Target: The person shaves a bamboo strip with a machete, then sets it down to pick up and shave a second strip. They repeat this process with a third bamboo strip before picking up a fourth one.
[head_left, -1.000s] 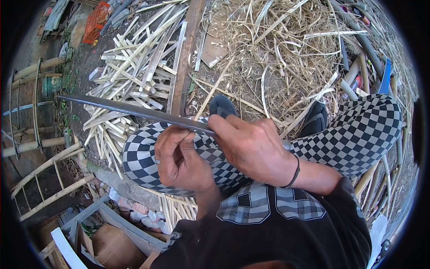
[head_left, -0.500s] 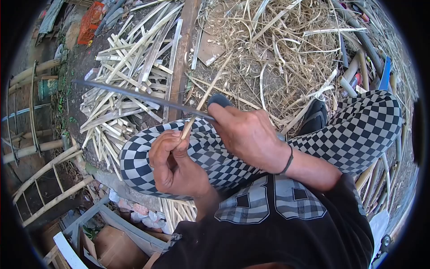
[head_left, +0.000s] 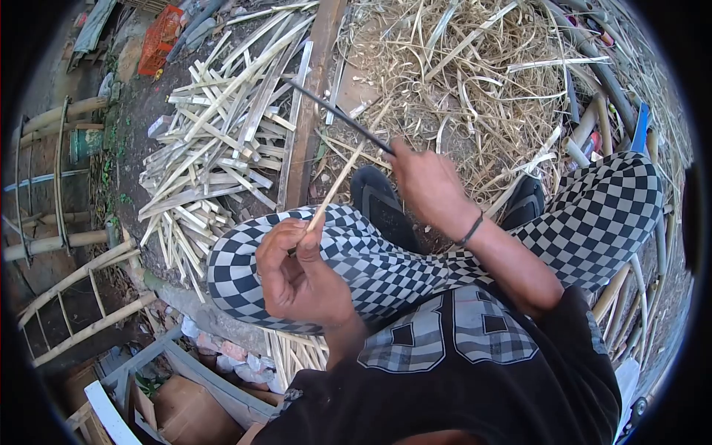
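Note:
A thin bamboo strip (head_left: 347, 169) is pinched between thumb and fingers of my left hand (head_left: 305, 276), in front of my left knee. The strip slants away from me, up and to the right. My right hand (head_left: 436, 189) is closed around the handle of a long, narrow knife (head_left: 337, 114), its dark blade pointing up and left. In this view the blade crosses the strip near its far end. My fingers hide the knife's handle and the near end of the strip.
A heap of split bamboo strips (head_left: 215, 141) lies left of a wooden plank (head_left: 311, 111). Curled shavings (head_left: 475, 81) cover the ground ahead. My sandalled foot (head_left: 378, 208) is below the blade. A wooden frame (head_left: 200, 374) stands at lower left, bamboo poles (head_left: 593, 126) at right.
My right hand has moved forward and right along the strip, carrying the knife toward its far end. The blade has turned to point more away from me. My left hand stays nearly in place.

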A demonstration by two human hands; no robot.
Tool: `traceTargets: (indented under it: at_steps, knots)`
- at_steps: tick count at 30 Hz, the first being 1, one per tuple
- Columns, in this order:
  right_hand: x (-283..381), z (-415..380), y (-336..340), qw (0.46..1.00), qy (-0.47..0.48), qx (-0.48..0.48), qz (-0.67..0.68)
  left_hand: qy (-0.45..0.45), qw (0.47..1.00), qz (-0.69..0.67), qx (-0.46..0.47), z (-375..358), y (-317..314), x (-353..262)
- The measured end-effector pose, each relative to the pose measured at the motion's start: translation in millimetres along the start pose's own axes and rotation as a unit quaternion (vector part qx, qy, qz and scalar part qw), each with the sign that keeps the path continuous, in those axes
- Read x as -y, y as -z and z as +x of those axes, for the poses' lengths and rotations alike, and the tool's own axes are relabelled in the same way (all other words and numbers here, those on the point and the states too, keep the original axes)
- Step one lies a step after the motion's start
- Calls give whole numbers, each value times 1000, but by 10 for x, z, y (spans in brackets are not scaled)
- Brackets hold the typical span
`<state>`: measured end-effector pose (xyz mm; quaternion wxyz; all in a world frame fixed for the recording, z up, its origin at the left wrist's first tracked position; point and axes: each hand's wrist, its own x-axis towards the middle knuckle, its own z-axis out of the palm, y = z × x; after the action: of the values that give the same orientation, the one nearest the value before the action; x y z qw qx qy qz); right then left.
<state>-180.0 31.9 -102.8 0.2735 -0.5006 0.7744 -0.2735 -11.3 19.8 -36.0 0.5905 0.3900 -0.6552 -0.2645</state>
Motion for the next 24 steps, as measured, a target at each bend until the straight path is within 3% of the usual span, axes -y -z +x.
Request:
traceTargets:
  at_steps: [4, 6, 10, 12, 16, 19, 24]
  knots:
    - [590, -446, 271, 974, 189, -40, 121, 48, 998, -22, -32, -26, -73, -74]
    - [694, -587, 390, 972, 219, -11, 86, 40, 999, -11, -11, -16, -33, -74]
    - [496, -437, 139, 976, 192, -37, 101, 19, 1000, -16, 1, -26, -1, -77]
    - [487, -405, 172, 978, 175, -60, 100, 53, 998, -2, -26, -27, -14, -81]
    - [522, -466, 207, 974, 203, -20, 97, 43, 999, -7, -16, -25, -6, -82]
    - [296, -177, -27, 988, 127, -41, 80, 49, 998, 4, -38, -19, 20, -76]
    - [430, -405, 106, 985, 160, -43, 50, 36, 999, -5, -30, -40, 15, -32]
